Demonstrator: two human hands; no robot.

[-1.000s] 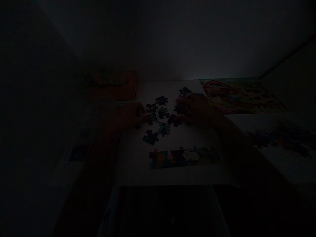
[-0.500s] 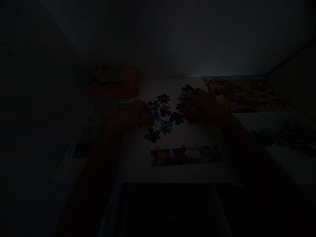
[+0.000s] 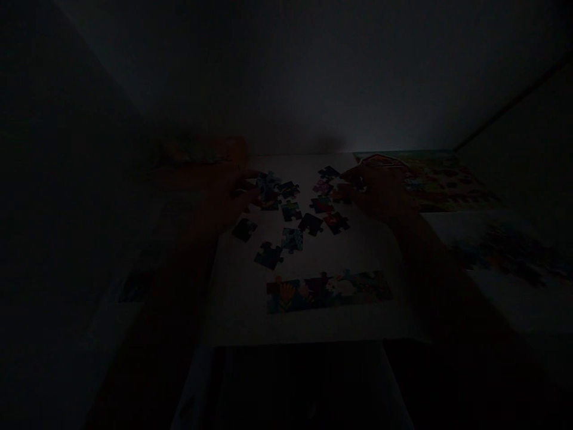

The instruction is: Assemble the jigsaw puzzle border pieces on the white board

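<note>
The puzzle strip (image 3: 329,292) is laid lengthwise left to right; beyond it, a bluish piece (image 3: 269,183) is pinched by the left hand (image 3: 226,194); whether anything is gripped by the right hand (image 3: 379,190) cannot be told.

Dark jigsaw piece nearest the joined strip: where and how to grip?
Pinch the dark, knobbed jigsaw piece by its left edge and right knob, likely from above, near side: it lies flat, and the pale-blue patterned jigsaw piece sits close at its far-right corner.
</note>
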